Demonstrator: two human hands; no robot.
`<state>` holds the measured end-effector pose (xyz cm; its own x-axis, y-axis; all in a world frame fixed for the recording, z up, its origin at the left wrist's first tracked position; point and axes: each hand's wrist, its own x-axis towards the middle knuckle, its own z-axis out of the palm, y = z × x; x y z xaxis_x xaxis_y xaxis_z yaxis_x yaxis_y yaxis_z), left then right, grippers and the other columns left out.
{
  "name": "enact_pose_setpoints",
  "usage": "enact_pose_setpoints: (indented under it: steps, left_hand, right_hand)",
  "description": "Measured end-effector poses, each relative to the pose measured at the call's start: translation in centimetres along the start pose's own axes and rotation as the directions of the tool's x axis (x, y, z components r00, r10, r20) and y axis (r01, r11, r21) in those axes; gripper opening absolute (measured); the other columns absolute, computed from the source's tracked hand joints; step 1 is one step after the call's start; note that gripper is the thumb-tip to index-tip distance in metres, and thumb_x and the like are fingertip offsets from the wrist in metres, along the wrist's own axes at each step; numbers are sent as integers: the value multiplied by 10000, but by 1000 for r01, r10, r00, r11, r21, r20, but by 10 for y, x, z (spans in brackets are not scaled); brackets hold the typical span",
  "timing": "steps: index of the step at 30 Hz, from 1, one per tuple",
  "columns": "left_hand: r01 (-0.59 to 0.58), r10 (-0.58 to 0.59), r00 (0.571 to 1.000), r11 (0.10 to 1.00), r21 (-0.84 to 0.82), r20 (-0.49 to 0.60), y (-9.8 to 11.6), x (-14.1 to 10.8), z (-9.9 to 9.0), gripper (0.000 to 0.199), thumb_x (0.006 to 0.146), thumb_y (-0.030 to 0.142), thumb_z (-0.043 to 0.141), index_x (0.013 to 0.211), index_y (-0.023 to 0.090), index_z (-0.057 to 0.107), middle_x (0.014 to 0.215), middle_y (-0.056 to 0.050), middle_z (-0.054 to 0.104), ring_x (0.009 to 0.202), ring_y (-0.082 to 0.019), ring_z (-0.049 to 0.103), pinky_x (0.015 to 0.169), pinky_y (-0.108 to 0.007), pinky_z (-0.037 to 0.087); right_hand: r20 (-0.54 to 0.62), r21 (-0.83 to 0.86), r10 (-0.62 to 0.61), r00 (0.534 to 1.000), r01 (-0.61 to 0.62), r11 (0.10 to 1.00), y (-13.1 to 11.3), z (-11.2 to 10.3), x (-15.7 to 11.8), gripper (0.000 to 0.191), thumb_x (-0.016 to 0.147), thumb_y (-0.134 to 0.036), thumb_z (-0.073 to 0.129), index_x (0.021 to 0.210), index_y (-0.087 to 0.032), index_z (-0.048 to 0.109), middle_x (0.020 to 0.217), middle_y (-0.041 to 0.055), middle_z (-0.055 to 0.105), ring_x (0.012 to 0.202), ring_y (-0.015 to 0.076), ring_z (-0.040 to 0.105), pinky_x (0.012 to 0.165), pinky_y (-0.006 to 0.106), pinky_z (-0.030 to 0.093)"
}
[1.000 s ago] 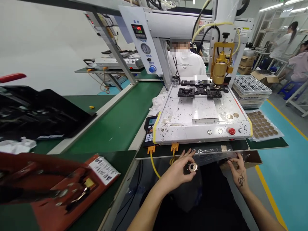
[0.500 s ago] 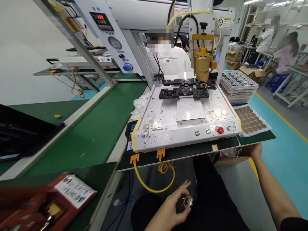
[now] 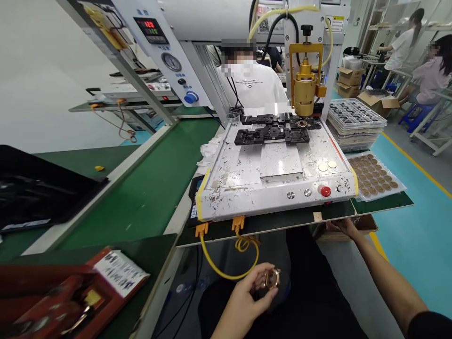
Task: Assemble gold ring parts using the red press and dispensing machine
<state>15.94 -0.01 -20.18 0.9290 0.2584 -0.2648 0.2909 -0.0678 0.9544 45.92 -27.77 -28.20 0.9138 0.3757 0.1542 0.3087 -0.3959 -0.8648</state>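
Observation:
My left hand [image 3: 251, 294] is raised above my lap, its thumb and fingers closed around the edge of a rose-gold watch case [image 3: 277, 278]. The case is ring-shaped and held upright. Under the right end of the bench, my right hand [image 3: 347, 228] reaches into an open cardboard box [image 3: 369, 226]; its fingers are hidden there, and clear plastic shows inside. On the benchtop machine [image 3: 243, 202] in front of me sits a black jointed fixture [image 3: 273, 135]. A gold cylinder head [image 3: 304, 96] hangs over the fixture's right side, where another round metal case [image 3: 302, 124] lies.
Two pale discs [image 3: 332, 164] lie on the machine bed. To the right are a sheet of round brown pieces [image 3: 374, 175] and stacked clear trays [image 3: 356, 125]. A yellow cable [image 3: 226, 277] loops below the bench edge. A red hand tool [image 3: 52, 301] is at lower left. A person [image 3: 252, 87] sits opposite.
My right hand has moved left and deeper into the cardboard box. My left hand has risen slightly and turned the watch case, so its ring shape shows more clearly. The view has shifted a little.

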Motion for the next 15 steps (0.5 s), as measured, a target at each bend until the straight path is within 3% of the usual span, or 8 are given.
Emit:
enact_pose_setpoints:
  steps: [3,5,10,15]
  left_hand:
    - [25,-41,996,980,-199,-76,6,3,5,467,780,394,903,1168,222,709,1010,-73,801,956,-251,785,856,-325,646]
    - [48,-82,992,944,-327,-91,15,6,10,531,739,398,946,1172,208,703,998,-70,792,901,-247,788,794,-326,659]
    - [81,-148,986,829,-554,-76,47,11,21,584,688,302,1003,1168,180,692,1065,-108,815,1001,-307,815,944,-422,657]
    - [47,-142,985,757,-652,-94,68,2,18,651,680,283,1018,1232,166,692,1179,-161,820,1131,-350,792,1036,-459,625]
  right_hand:
    - [160,101,103,982,-120,988,-18,-1,-26,358,1013,-495,711,1032,-138,739,820,13,701,657,160,660,580,291,581]
    - [221,165,141,965,-180,970,-40,-1,-45,419,976,-562,709,1003,-149,773,699,-4,659,583,166,617,515,290,537]
    - [290,344,149,945,-249,905,-113,10,-69,446,950,-543,753,1233,-198,763,867,42,739,657,175,660,602,328,592]
    - [385,538,119,915,-327,777,-170,35,-61,380,817,-521,900,922,-200,727,764,20,743,539,154,645,567,326,596]
